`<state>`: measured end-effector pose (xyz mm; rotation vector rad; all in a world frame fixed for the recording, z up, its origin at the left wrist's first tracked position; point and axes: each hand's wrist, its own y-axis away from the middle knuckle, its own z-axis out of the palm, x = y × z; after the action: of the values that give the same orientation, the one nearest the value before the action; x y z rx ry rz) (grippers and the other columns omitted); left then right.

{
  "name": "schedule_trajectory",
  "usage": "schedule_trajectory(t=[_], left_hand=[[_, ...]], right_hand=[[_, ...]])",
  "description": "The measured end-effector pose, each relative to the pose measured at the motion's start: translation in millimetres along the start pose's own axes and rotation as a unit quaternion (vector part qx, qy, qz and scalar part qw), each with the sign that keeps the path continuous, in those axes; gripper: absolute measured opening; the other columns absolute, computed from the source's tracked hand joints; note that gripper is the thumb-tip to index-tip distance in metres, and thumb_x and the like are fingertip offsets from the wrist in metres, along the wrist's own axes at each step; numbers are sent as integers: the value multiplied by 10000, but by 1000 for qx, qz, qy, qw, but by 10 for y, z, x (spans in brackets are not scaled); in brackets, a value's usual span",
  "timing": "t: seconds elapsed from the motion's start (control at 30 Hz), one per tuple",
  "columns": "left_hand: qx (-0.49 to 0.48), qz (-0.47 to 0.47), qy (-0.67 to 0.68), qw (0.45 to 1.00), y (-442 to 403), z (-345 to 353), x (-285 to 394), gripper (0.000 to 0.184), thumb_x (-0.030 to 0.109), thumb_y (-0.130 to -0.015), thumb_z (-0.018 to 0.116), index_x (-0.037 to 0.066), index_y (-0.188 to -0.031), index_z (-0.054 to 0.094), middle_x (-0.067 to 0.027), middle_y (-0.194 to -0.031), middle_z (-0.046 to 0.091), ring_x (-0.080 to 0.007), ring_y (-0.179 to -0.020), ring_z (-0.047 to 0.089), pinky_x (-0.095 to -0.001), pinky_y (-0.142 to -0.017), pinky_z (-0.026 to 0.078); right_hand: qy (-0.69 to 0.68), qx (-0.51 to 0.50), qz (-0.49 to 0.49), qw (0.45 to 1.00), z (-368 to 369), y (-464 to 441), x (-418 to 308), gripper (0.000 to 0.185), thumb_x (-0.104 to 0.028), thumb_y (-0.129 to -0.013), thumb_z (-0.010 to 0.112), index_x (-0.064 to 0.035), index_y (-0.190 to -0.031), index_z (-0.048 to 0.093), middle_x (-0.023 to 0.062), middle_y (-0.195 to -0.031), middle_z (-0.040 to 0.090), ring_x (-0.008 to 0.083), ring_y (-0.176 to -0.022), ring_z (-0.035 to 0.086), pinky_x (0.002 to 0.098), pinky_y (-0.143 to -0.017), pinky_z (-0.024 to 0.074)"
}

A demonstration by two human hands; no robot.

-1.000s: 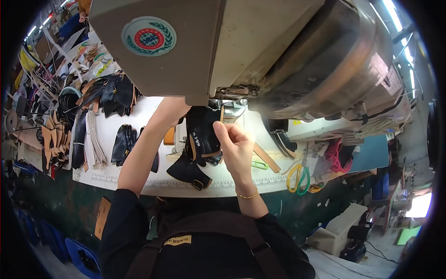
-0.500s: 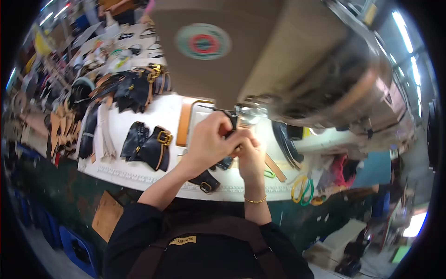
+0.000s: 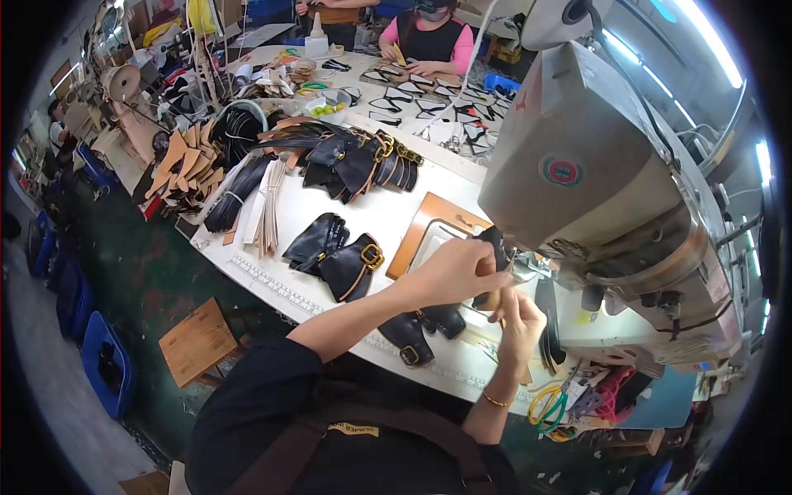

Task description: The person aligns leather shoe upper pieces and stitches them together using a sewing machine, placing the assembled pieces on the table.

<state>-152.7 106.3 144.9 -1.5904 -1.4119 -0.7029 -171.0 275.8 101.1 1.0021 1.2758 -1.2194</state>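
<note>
My left hand (image 3: 469, 271) is closed, thumb and fingers pinched at a black leather piece (image 3: 492, 239) beside the needle area of a sewing machine (image 3: 569, 181). Below and right of it, my right hand (image 3: 521, 320) is closed too, its fingertips pinched at the tan lower part of the leather. My fingers hide much of the piece. Just under my left wrist lie black leather straps with a buckle (image 3: 407, 340). Left of my forearm sits a bundle of black buckled leather pieces (image 3: 351, 268).
A larger pile of buckled leather (image 3: 355, 161) lies farther back, near bundled strips (image 3: 266, 206) and tan scraps (image 3: 188, 163). Yellow and green scissors (image 3: 549, 410) are at right. Across the table sits a person in pink sleeves (image 3: 464, 48). A wooden stool (image 3: 198, 341) stands at left.
The view has swung so that the machine and both hands appear farther right and more of the back table shows. My hands have moved slightly apart, still at the leather by the machine.
</note>
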Motion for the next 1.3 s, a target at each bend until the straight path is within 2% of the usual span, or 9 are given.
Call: schedule_trajectory(t=[0.1,0.13,0.2,0.27,0.37,0.57,0.7,0.87,1.3], left_hand=[[-21,-54,18,998,194,-4,-76,323,314,-835,618,28,-693,570,-26,-611,552,-104,-529,474,-237,-499,408],[-19,-53,19,998,272,70,-160,323,314,-835,618,28,-693,570,-26,-611,552,-104,-529,474,-237,-499,408],[-100,-229,291,923,404,255,-350,300,311,-864,590,29,-762,583,-51,-703,591,-116,-593,532,-236,-548,463],[-84,-225,392,888,416,388,-334,281,292,-866,590,24,-780,585,-60,-726,598,-120,-610,544,-236,-558,472],[-22,-202,659,724,396,599,-281,227,235,-871,588,11,-836,590,-86,-795,620,-132,-659,577,-236,-587,500],[16,-197,644,739,348,575,-317,161,149,-858,601,-12,-858,598,-112,-819,635,-132,-665,590,-219,-588,497],[11,-169,564,808,346,440,-343,134,117,-838,617,-10,-881,615,-80,-769,632,-111,-624,576,-194,-588,477],[9,-199,560,805,327,399,-346,128,87,-824,627,-18,-897,614,-88,-803,640,-114,-653,593,-178,-592,473],[10,-180,578,796,310,387,-343,145,74,-827,624,-25,-931,608,-99,-862,637,-143,-743,616,-188,-617,480]], right_hand=[[314,34,-99,944,-389,11,260,176,-97,-816,615,33,-933,633,72,-669,597,126,-530,501,211,-493,415],[316,33,-101,943,-542,34,451,176,-97,-816,615,33,-933,633,72,-669,597,126,-530,501,211,-493,415],[634,41,-286,717,-763,57,821,159,-85,-822,589,23,-933,626,85,-727,612,178,-545,515,242,-536,424],[628,40,-288,722,-784,10,939,152,-87,-828,579,23,-924,621,90,-738,612,188,-547,513,247,-544,425],[605,35,-296,739,-823,-12,1007,139,-92,-848,549,23,-898,607,106,-773,611,219,-552,510,263,-570,429],[399,148,-243,872,-783,-42,592,120,-76,-863,513,18,-855,586,89,-757,601,175,-521,476,253,-543,411],[219,150,-157,951,-484,84,-64,123,-59,-867,490,22,-854,580,60,-725,580,129,-524,456,234,-519,384],[244,18,-242,939,-301,-5,-258,90,-34,-826,526,10,-825,604,14,-652,544,96,-521,416,206,-495,331],[166,-81,-192,964,-417,-242,-182,73,-61,-778,611,9,-758,622,-17,-617,545,69,-521,408,179,-486,314]])
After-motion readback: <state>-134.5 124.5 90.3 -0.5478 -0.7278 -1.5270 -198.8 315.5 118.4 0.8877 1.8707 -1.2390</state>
